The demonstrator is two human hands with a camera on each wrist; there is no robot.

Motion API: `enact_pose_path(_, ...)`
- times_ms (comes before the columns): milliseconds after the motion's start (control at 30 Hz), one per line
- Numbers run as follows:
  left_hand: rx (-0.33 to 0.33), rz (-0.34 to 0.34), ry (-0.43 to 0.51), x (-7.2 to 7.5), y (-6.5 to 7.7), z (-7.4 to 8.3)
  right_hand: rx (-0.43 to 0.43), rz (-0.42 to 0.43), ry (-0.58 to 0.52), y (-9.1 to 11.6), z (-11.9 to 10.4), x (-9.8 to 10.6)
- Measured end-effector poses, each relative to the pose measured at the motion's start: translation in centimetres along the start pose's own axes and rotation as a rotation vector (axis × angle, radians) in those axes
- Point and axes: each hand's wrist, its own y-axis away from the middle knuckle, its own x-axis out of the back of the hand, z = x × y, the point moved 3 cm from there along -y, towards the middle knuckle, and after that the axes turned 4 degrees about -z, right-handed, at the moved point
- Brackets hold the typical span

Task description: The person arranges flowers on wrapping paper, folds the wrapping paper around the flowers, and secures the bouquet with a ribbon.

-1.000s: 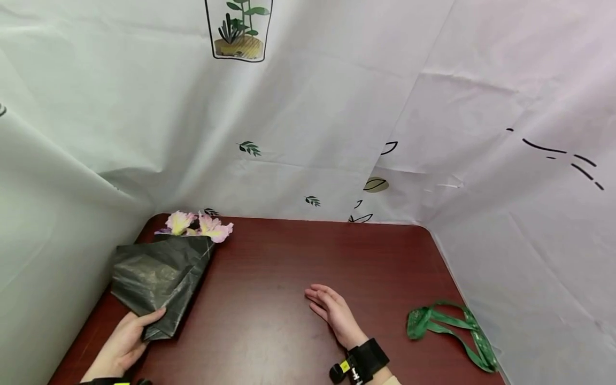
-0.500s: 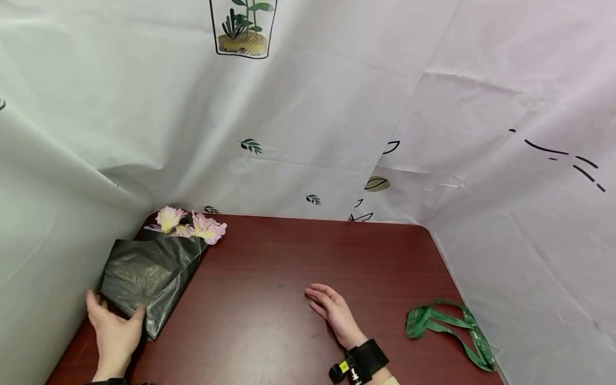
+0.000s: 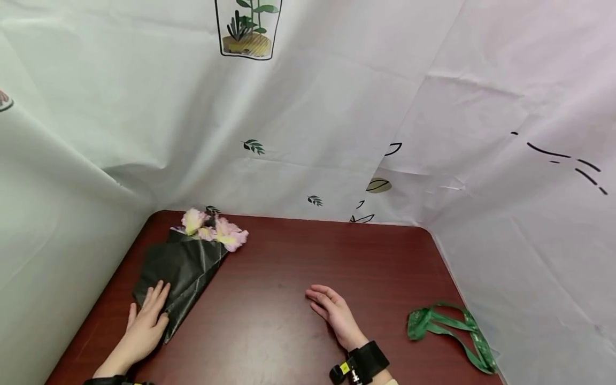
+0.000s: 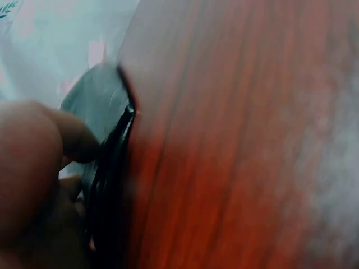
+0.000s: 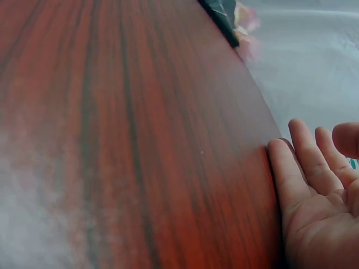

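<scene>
A bouquet of pink and yellow flowers (image 3: pixel 230 234) in black wrapping paper (image 3: pixel 185 267) lies at the left of the table, its blooms toward the far edge. My left hand (image 3: pixel 143 327) rests on the narrow lower part of the wrapper, fingers stretched out over it. The left wrist view is blurred, with the thumb side of the hand (image 4: pixel 33 162) beside the dark paper (image 4: pixel 104 95). On the bare tabletop right of the middle rests my right hand (image 3: pixel 336 314), holding nothing. Its fingers look relaxed and nearly straight in the right wrist view (image 5: pixel 317 207).
A green ribbon (image 3: pixel 417 323) lies in loops near the right edge of the dark red wooden table (image 3: pixel 269 267). White printed cloth (image 3: pixel 313 107) hangs behind the table and along both sides.
My left hand has let go of the wrapper's lower end, shifted around it, and now lies on top. The bouquet has moved left, then back right, turning slightly. My right hand has stayed still.
</scene>
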Motion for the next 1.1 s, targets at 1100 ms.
enact_pose_path(1100,0.179,0.100,-0.200,-0.1,-0.4,1.7,0.013,-0.010,-0.047,0.0,0.4,0.5)
